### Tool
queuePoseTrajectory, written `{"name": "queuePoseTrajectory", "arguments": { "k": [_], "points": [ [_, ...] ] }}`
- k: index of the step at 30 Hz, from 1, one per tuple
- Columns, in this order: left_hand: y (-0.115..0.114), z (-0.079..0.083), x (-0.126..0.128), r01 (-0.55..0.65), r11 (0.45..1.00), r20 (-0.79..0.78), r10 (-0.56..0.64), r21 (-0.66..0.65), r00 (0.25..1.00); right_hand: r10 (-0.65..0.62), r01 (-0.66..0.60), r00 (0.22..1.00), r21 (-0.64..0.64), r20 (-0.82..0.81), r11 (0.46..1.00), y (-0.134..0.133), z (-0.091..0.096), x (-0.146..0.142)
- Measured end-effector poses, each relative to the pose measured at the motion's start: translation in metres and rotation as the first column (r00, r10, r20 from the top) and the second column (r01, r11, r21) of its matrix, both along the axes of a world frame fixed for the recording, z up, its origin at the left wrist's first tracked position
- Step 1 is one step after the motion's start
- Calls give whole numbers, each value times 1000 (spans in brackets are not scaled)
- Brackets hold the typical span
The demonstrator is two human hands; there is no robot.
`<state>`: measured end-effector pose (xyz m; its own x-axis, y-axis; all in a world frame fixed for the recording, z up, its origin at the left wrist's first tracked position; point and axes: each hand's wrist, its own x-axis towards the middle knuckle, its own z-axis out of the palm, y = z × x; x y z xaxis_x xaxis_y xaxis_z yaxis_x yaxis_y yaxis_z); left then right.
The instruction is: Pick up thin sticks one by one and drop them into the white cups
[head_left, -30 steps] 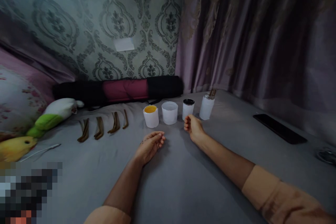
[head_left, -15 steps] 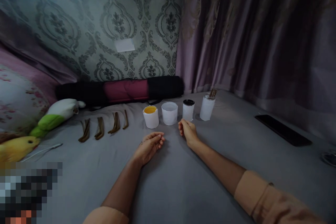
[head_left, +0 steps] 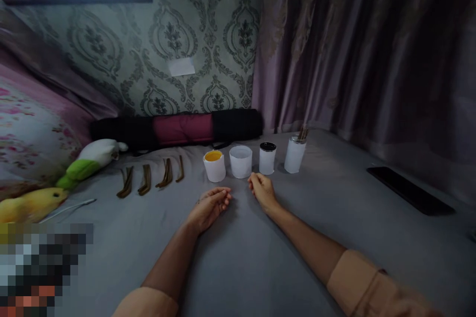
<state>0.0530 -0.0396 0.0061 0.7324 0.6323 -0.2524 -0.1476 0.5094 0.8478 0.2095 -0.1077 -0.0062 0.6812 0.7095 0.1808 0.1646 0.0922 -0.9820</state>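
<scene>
My left hand rests side-down on the grey sheet, fingers curled in, thumb against them and nothing visible inside. It is nearest to a white-wrapped cup with a yellow inside. Loosely closed too, my right hand is in front of a white cup and a white-wrapped cup with a dark top; I see nothing in it. A taller white-wrapped jar stands at the right end of the row, with brown sticks poking out. Several bundles of bent brown sticks lie at left.
A black-and-maroon rolled bag lies along the wall. At left are plush toys and a white cable. A flat black object, perhaps a phone, lies at right near the curtain.
My right hand has moved slightly left, away from the dark-topped cup. The left hand has barely shifted. The view has turned a little, moving the surroundings slightly.
</scene>
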Motion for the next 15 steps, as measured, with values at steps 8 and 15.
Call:
{"name": "queuePoseTrajectory", "arguments": {
  "k": [8,15],
  "points": [
    [8,5,-7,-48,997,-151,58,64,987,30,-30,999,-10,15,1000,1,-5,3],
    [26,7,-21,-97,986,-251,129,136,959,44,-43,999,-42,23,998,0,-2,3]
  ]
}}
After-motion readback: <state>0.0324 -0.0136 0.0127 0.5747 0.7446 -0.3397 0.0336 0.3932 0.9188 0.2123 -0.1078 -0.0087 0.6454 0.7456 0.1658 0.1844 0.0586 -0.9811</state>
